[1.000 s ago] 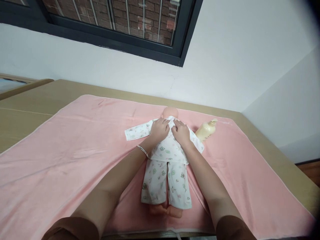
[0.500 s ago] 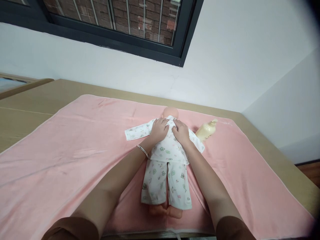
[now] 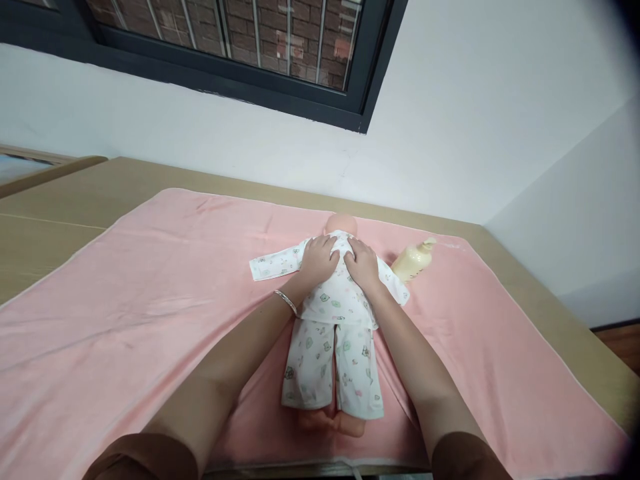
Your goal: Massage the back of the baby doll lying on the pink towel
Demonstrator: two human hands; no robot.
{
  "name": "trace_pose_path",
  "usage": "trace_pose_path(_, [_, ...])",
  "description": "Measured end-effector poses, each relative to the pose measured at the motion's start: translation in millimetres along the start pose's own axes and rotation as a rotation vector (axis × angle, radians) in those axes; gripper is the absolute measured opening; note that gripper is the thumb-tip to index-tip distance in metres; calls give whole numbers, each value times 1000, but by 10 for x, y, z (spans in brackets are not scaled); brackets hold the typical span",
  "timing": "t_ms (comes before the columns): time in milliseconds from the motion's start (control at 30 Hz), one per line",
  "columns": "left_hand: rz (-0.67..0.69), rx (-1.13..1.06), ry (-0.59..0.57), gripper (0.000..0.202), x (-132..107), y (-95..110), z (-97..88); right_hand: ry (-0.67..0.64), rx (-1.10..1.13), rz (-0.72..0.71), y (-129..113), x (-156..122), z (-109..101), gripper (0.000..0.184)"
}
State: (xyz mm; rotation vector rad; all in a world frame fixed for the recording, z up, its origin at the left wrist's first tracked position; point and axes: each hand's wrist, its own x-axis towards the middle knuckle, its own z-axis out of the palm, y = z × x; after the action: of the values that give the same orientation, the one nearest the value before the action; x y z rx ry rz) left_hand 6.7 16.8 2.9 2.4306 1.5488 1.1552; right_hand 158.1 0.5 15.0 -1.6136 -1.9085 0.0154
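Pink blanket (image 3: 130, 287) under a doll (image 3: 334, 315); left hand (image 3: 319, 260) and right hand (image 3: 363, 265) lie half-open on its shirt (image 3: 340, 287), apparently gripping nothing.

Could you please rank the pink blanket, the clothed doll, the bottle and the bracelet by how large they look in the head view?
Largest to smallest:
1. Pink blanket
2. Clothed doll, partly covered by the hands
3. Bottle
4. Bracelet

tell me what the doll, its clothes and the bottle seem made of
Doll: probably smooth vinyl, given its bare, even surface. Printed clothes: likely thin matte cotton, softly creased. Bottle: perhaps glossy plastic, from its highlights; glass is possible.
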Motion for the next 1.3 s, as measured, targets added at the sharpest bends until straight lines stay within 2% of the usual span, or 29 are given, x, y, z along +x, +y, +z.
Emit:
trace_pose_path(100, [65, -4, -12, 34, 13, -22, 0, -31, 18, -49, 50, 34, 27, 47])
trace_pose_path(167, [57, 6, 4, 29, 8, 0, -17, 2, 26, -45, 35, 13, 26, 44])
trace_pose_path(300, [-18, 80, 61, 15, -25, 79, -60, 95, -29, 63, -79, -95, -12, 34])
trace_pose_path(400, [-56, 99, 88, 13, -40, 103, -64, 101, -99, 152, -146, -147, -42, 33])
trace_pose_path(467, [-68, 72, 90, 14, -38, 88, -48, 82, -115, 158, -146, -138, -49, 34])
trace_pose_path(600, [-22, 13, 55, 30, -18, 23, 5, 10, -101, 12, -52, -44, -27, 42])
trace_pose_path(700, [46, 34, 40, 34, -11, -4, 25, -43, -110, -108, 20, 16, 0, 47])
trace_pose_path(767, [90, 40, 49, 32, -12, -4, 19, -34, -105, -150, 43, 20, 17, 46])
trace_pose_path(833, [112, 43, 61, 28, -15, 5, 4, 29, -87, -153, 45, -5, 37, 43])
trace_pose_path(1000, [55, 85, 87, 13, -31, 55, -40, 192, -87, -57, 11, -107, 72, 32])
trace_pose_path(1200, [-35, 123, 80, 10, -42, 116, -70, 157, -99, 97, -69, -130, 9, 28])
trace_pose_path(1300, [-54, 126, 45, 14, -33, 116, -82, 139, -72, 127, -81, -113, -20, 29])
